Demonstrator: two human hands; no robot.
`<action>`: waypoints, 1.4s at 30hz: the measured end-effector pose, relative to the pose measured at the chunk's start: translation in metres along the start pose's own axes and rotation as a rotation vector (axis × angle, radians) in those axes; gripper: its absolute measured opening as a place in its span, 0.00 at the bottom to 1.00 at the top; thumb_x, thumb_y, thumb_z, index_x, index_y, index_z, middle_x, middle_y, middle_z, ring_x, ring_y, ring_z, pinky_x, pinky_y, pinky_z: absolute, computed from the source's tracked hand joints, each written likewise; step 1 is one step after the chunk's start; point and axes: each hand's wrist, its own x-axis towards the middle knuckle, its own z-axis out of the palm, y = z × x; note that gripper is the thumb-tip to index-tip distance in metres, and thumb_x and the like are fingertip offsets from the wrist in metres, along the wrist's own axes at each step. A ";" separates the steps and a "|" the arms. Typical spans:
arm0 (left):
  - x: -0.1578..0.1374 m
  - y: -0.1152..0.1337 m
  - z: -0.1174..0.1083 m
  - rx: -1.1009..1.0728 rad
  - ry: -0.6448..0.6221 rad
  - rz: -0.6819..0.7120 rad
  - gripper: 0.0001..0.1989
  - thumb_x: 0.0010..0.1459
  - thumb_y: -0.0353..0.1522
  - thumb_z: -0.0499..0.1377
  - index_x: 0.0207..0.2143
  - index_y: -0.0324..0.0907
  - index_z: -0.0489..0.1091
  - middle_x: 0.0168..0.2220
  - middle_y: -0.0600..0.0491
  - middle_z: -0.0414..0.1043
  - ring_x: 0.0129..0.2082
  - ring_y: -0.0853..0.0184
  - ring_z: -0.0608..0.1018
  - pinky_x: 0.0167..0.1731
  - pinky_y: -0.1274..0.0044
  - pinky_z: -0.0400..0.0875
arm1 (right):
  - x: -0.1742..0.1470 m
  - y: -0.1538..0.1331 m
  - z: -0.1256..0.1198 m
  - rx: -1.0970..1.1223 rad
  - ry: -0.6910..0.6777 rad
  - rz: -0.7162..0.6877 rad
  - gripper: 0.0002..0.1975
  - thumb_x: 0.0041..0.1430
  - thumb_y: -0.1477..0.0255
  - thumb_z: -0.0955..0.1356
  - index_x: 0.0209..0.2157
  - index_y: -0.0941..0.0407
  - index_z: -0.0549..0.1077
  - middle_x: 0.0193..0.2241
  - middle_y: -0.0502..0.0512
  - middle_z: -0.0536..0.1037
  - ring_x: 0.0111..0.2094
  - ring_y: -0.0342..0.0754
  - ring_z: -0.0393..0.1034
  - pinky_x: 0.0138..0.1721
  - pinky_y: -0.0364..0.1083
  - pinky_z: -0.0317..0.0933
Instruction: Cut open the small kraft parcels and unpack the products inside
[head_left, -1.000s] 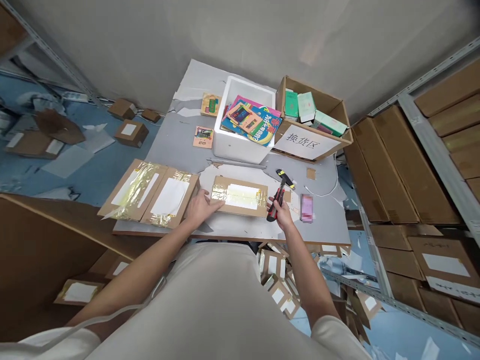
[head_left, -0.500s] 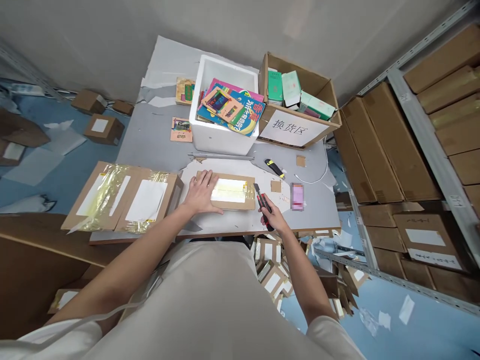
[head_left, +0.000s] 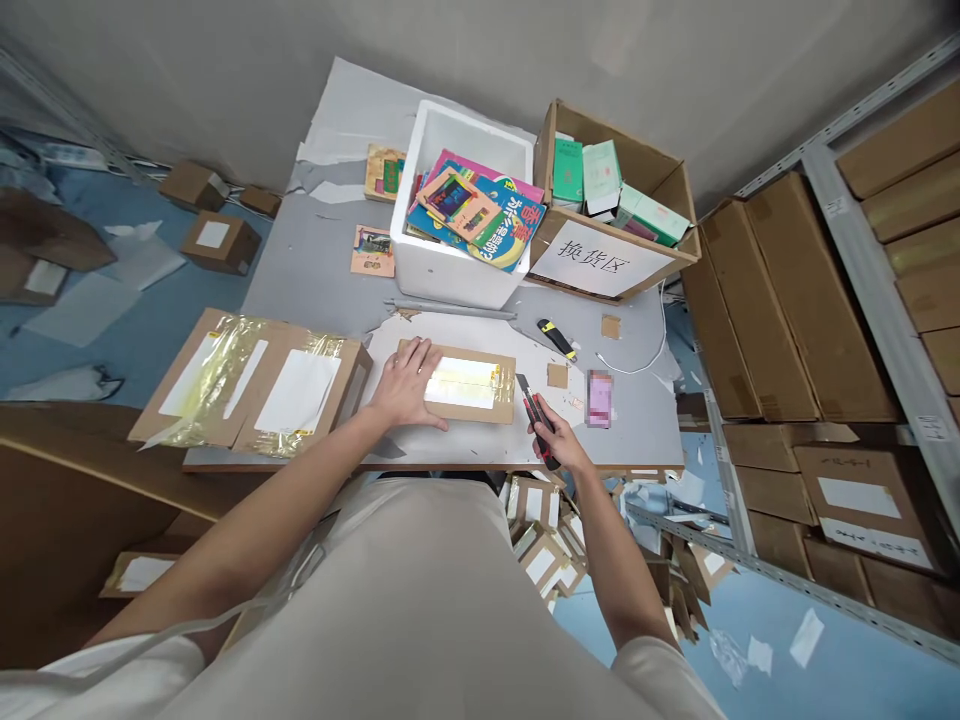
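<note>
My left hand [head_left: 409, 388] lies with fingers spread on the left end of a small cardboard box [head_left: 506, 385]. Clear tape and a white label [head_left: 465, 383] cover the box's top. My right hand [head_left: 557, 435] is wrapped round a red and black box cutter [head_left: 537, 418], its blade pointing up and away from me. The cutter is just right of the box, apart from it. A second box cutter, black and yellow [head_left: 556, 339], lies farther back on the table [head_left: 300, 270].
Taped cartons [head_left: 259, 385] stand on the table at left. Behind are a white foam box [head_left: 461, 270] of books and an open carton [head_left: 622, 262] of green boxes. A cable [head_left: 649, 362] and cardboard scraps lie at right. Shelving [head_left: 862, 260] stands beyond; parcels [head_left: 544, 560] cover the floor below.
The box cutter in my right hand has moved slightly right, a little away from the small box. My left hand stays on the box. The whole view has shifted a little.
</note>
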 end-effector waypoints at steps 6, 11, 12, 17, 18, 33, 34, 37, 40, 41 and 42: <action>0.000 0.004 0.002 -0.009 0.005 -0.054 0.64 0.32 0.59 0.65 0.66 0.36 0.48 0.69 0.36 0.40 0.67 0.40 0.45 0.61 0.55 0.47 | 0.005 -0.014 -0.005 -0.103 -0.036 0.031 0.41 0.57 0.62 0.67 0.67 0.47 0.46 0.26 0.44 0.69 0.15 0.37 0.64 0.17 0.40 0.60; 0.000 0.006 0.003 -0.069 0.011 -0.091 0.63 0.33 0.58 0.65 0.66 0.37 0.49 0.69 0.36 0.39 0.67 0.40 0.45 0.59 0.55 0.51 | -0.006 -0.021 -0.010 -0.192 -0.065 0.056 0.38 0.56 0.66 0.67 0.67 0.46 0.49 0.24 0.43 0.69 0.14 0.37 0.63 0.15 0.39 0.59; 0.000 0.005 0.003 -0.079 0.006 -0.094 0.63 0.32 0.58 0.66 0.66 0.38 0.48 0.69 0.36 0.38 0.67 0.39 0.45 0.59 0.54 0.51 | -0.010 -0.021 -0.013 -0.206 -0.071 0.064 0.38 0.56 0.67 0.67 0.66 0.46 0.50 0.24 0.43 0.69 0.14 0.37 0.62 0.15 0.39 0.59; 0.000 0.005 0.004 -0.085 -0.013 -0.115 0.65 0.31 0.58 0.67 0.67 0.39 0.47 0.69 0.37 0.37 0.67 0.38 0.43 0.59 0.53 0.51 | -0.029 -0.015 -0.021 -0.235 -0.164 0.098 0.39 0.56 0.66 0.69 0.67 0.50 0.51 0.22 0.44 0.72 0.14 0.39 0.63 0.16 0.40 0.60; 0.000 0.005 0.004 -0.081 -0.013 -0.112 0.65 0.31 0.58 0.66 0.67 0.39 0.47 0.69 0.37 0.36 0.67 0.38 0.43 0.59 0.53 0.51 | -0.032 -0.014 -0.020 -0.232 -0.177 0.098 0.40 0.56 0.65 0.69 0.67 0.51 0.50 0.21 0.44 0.72 0.14 0.39 0.63 0.16 0.40 0.60; -0.030 0.009 0.013 -0.201 0.232 -0.181 0.64 0.33 0.56 0.67 0.67 0.39 0.44 0.70 0.36 0.32 0.68 0.42 0.38 0.63 0.52 0.38 | -0.028 0.030 0.007 0.051 0.463 -0.095 0.34 0.44 0.59 0.74 0.52 0.56 0.66 0.24 0.46 0.73 0.21 0.43 0.68 0.22 0.44 0.64; -0.039 0.011 0.020 -0.252 0.286 -0.248 0.64 0.34 0.56 0.67 0.67 0.38 0.42 0.69 0.35 0.31 0.69 0.44 0.39 0.64 0.53 0.40 | -0.015 0.034 0.018 0.093 0.491 -0.103 0.29 0.42 0.59 0.74 0.46 0.57 0.68 0.24 0.46 0.73 0.21 0.43 0.68 0.23 0.44 0.65; -0.061 0.012 0.051 -0.501 0.347 -0.483 0.61 0.41 0.51 0.67 0.67 0.35 0.39 0.68 0.31 0.40 0.68 0.48 0.50 0.62 0.59 0.54 | 0.021 0.042 0.050 0.195 0.470 -0.103 0.26 0.39 0.61 0.75 0.40 0.55 0.67 0.24 0.45 0.72 0.20 0.40 0.65 0.24 0.44 0.65; -0.070 0.003 0.077 -0.773 0.254 -0.577 0.46 0.47 0.46 0.63 0.64 0.38 0.49 0.59 0.36 0.63 0.58 0.55 0.69 0.54 0.64 0.66 | 0.039 0.044 0.068 0.225 0.402 -0.088 0.25 0.37 0.63 0.74 0.37 0.53 0.65 0.21 0.41 0.69 0.18 0.40 0.63 0.22 0.43 0.63; -0.071 -0.001 0.081 -0.842 0.247 -0.580 0.42 0.49 0.45 0.62 0.62 0.37 0.53 0.56 0.38 0.67 0.54 0.57 0.73 0.52 0.65 0.69 | 0.040 0.042 0.070 0.211 0.400 -0.092 0.23 0.37 0.63 0.74 0.35 0.53 0.64 0.19 0.40 0.68 0.17 0.40 0.63 0.21 0.42 0.63; -0.071 -0.004 0.083 -0.891 0.263 -0.577 0.38 0.50 0.44 0.60 0.60 0.37 0.57 0.53 0.39 0.70 0.51 0.59 0.75 0.50 0.67 0.70 | 0.039 0.039 0.070 0.192 0.412 -0.103 0.22 0.38 0.63 0.74 0.33 0.52 0.63 0.18 0.40 0.67 0.17 0.40 0.62 0.20 0.42 0.62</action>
